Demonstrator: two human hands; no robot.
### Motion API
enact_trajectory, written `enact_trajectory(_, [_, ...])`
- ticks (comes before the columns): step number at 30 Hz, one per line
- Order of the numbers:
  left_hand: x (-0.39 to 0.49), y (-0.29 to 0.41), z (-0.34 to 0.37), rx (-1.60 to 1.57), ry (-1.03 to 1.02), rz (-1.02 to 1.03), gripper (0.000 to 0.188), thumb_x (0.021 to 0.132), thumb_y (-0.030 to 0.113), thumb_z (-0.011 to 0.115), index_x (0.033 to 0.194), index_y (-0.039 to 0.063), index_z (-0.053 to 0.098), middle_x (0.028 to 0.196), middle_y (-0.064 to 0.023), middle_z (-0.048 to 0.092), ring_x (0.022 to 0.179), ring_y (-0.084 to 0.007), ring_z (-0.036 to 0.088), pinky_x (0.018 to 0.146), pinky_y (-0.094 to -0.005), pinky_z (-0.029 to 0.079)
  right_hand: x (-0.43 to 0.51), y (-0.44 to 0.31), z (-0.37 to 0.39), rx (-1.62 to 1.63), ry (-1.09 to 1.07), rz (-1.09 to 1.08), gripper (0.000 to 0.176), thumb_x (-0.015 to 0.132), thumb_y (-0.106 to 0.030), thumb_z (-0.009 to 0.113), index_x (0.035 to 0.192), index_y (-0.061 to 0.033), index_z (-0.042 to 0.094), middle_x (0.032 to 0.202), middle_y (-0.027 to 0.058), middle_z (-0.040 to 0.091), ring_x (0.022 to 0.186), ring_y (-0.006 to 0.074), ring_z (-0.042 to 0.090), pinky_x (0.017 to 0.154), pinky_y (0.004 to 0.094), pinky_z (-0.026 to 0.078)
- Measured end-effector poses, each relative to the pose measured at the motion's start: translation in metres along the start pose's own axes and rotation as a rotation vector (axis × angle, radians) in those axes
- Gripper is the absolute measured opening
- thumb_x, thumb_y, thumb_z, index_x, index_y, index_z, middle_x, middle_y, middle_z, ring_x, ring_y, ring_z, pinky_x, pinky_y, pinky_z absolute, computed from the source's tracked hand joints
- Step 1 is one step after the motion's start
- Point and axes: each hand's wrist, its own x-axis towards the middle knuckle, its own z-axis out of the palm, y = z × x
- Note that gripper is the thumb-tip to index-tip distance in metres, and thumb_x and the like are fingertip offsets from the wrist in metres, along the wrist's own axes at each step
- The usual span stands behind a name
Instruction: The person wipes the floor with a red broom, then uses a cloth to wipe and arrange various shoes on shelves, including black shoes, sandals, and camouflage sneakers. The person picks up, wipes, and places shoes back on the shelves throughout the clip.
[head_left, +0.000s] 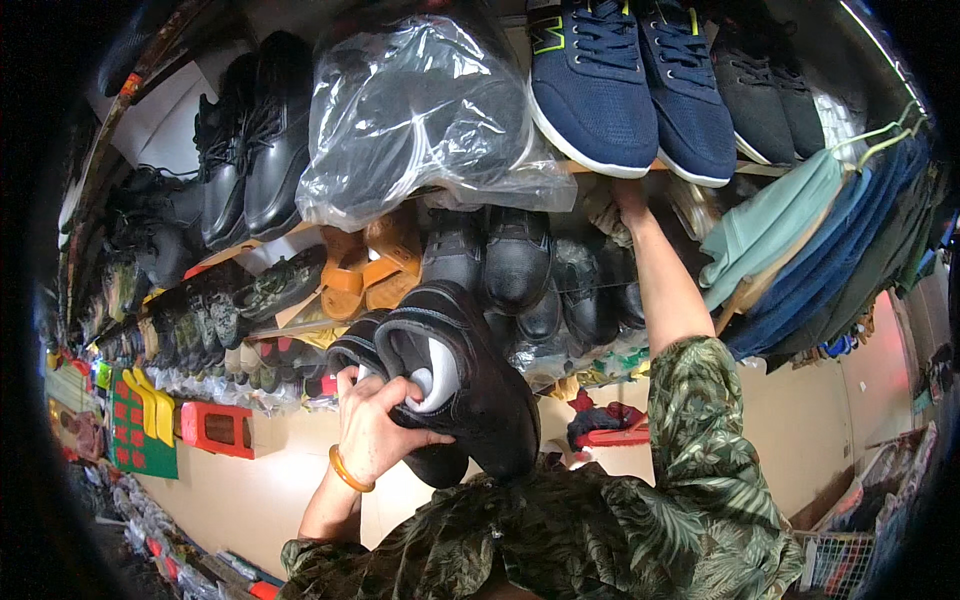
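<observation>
My left hand (379, 420) grips a pair of black shoes (480, 390) by their heel openings, fingers inside the collars and thumb along the outer side. Pale insoles show inside them. My right arm is stretched up to the shelf, and my right hand (630, 196) is partly hidden below the toes of the navy mesh sneakers (592, 97) with white soles. A crumpled greyish cloth (609, 221) is at its fingers; whether they hold it is not clear. To the left of the sneakers lies a clear plastic bag (420, 112) with dark shoes inside.
Black leather shoes (277, 150) stand on the upper shelf at left. Below are brown sandals (367, 266) and more black shoes (517, 259). Trousers (817, 247) on hangers crowd the right side. A red plastic stool (217, 429) and a wire basket (836, 562) stand lower down.
</observation>
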Motion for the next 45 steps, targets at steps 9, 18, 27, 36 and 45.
enact_trajectory(9, [0.045, 0.047, 0.007, -0.056, -0.019, 0.139, 0.050, 0.043, 0.039, 0.089, 0.076, 0.015, 0.061, 0.066, 0.0001, 0.056, 0.069, -0.0220, 0.056, 0.089, -0.0399, 0.031, -0.048, -0.006, -0.001, -0.331, -0.429, -0.003, 0.040, 0.092, -0.031, 0.051, 0.113, 0.0019, 0.061, 0.120, 0.0236, 0.059, 0.116, 0.0311, 0.054, 0.098, 0.0390, 0.040])
enact_trajectory(18, [0.137, 0.104, 0.043, -0.209, -0.114, 0.402, 0.052, 0.052, 0.047, 0.085, 0.083, 0.010, 0.064, 0.068, -0.0081, 0.061, 0.073, -0.0263, 0.060, 0.082, -0.0361, 0.031, -0.258, -0.002, -0.153, 0.464, -0.326, 0.466, 0.034, 0.091, -0.024, 0.061, 0.115, 0.0004, 0.062, 0.109, 0.0041, 0.066, 0.099, 0.0135, 0.059, 0.089, 0.0273, 0.044])
enact_trajectory(27, [0.299, 0.133, 0.142, -0.148, -0.432, 0.293, 0.090, 0.056, 0.064, 0.078, 0.112, -0.005, 0.062, 0.110, -0.0223, 0.064, 0.105, -0.0318, 0.061, 0.091, -0.0364, 0.046, -0.417, 0.047, -0.205, 0.928, -0.009, 0.754, 0.041, 0.089, -0.018, 0.060, 0.122, 0.0045, 0.055, 0.111, 0.0120, 0.066, 0.098, 0.0226, 0.064, 0.088, 0.0327, 0.049])
enact_trajectory(36, [0.395, 0.105, 0.207, -0.459, -0.578, 0.341, 0.099, 0.066, 0.060, 0.075, 0.141, 0.006, 0.038, 0.144, -0.0145, 0.040, 0.131, -0.0287, 0.040, 0.110, -0.0352, 0.030, -0.461, 0.031, -0.186, 0.959, 0.153, 0.789, 0.037, 0.089, -0.016, 0.059, 0.120, 0.0047, 0.057, 0.111, 0.0134, 0.066, 0.098, 0.0248, 0.064, 0.090, 0.0349, 0.049])
enact_trajectory(45, [0.318, 0.068, 0.183, -0.010, 0.145, 0.416, 0.066, 0.083, 0.053, 0.059, 0.128, 0.005, 0.054, 0.126, -0.0205, 0.056, 0.119, -0.0348, 0.051, 0.102, -0.0456, 0.036, -0.425, 0.003, -0.148, 1.094, 0.090, 0.802, 0.047, 0.090, -0.026, 0.058, 0.127, 0.0023, 0.051, 0.116, 0.0153, 0.063, 0.101, 0.0290, 0.063, 0.090, 0.0413, 0.050])
